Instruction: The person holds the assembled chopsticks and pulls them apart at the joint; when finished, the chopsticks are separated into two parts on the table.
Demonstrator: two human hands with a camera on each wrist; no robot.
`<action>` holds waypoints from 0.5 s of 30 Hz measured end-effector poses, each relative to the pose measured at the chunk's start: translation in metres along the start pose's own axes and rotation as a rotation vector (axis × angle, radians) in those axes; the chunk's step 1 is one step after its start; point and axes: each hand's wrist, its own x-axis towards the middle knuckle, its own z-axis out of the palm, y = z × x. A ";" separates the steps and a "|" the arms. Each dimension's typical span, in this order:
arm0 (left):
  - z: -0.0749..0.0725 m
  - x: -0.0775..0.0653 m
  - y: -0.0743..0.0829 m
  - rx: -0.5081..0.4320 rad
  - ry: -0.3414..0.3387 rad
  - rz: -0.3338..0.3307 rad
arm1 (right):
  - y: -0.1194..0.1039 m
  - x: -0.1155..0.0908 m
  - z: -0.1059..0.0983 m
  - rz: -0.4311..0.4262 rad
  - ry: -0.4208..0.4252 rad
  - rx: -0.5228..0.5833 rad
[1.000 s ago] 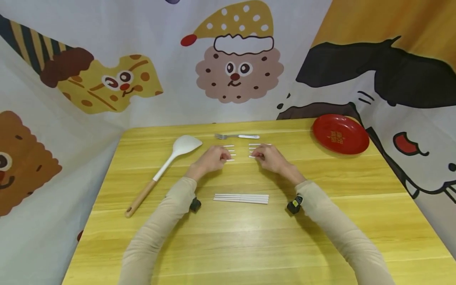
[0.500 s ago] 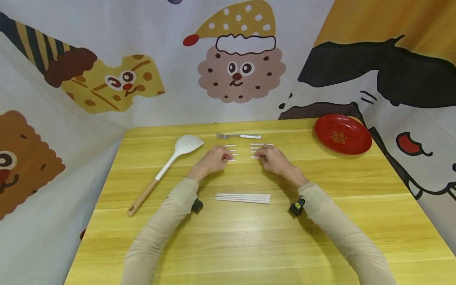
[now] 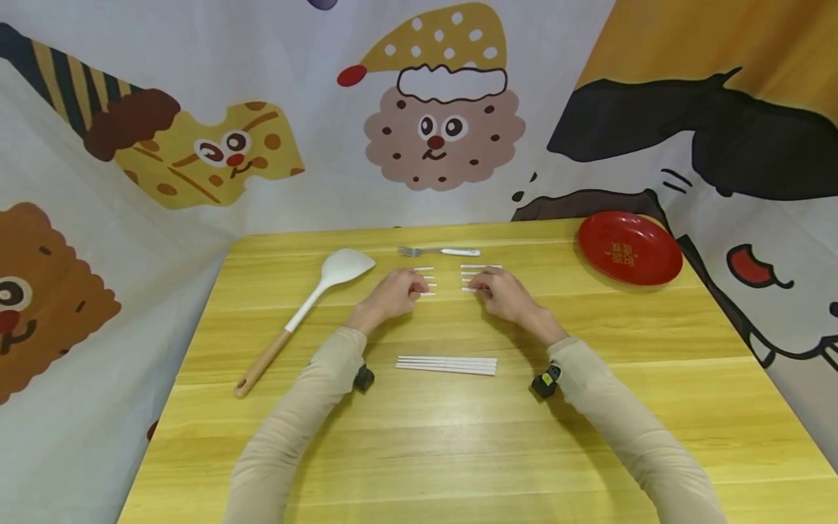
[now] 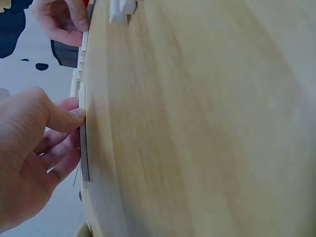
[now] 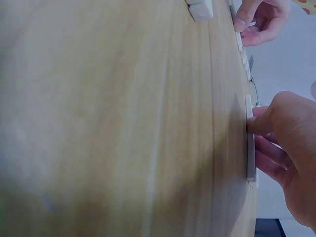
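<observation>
My left hand (image 3: 395, 291) pinches a short white stick (image 4: 83, 148) between thumb and fingers, low on the wooden table; the left wrist view shows the thumb on its near face. Across a narrow gap, my right hand (image 3: 500, 292) pinches another short white stick (image 5: 250, 148) in the same way. Both are the nearest of two facing rows of short white sticks. Beyond the left hand, further sticks (image 3: 425, 268) stick out past the fingers, and the right-hand row (image 3: 478, 266) is partly hidden behind the knuckles. Nearer the body, several longer white sticks (image 3: 447, 365) lie side by side.
A fork (image 3: 452, 252) with a white handle lies behind the rows. At left rests a white spatula (image 3: 340, 266) with a wooden handle. A red plate (image 3: 655, 251) sits at the back right corner. Patterned cloth (image 3: 314, 204) hangs behind the table (image 3: 425, 451).
</observation>
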 end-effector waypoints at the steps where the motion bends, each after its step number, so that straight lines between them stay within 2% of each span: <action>1: 0.000 0.000 0.000 0.000 0.002 0.001 | 0.000 0.000 0.000 -0.003 0.002 0.001; 15: -0.001 -0.004 0.003 -0.015 0.043 0.019 | -0.006 0.000 -0.005 0.003 0.017 0.020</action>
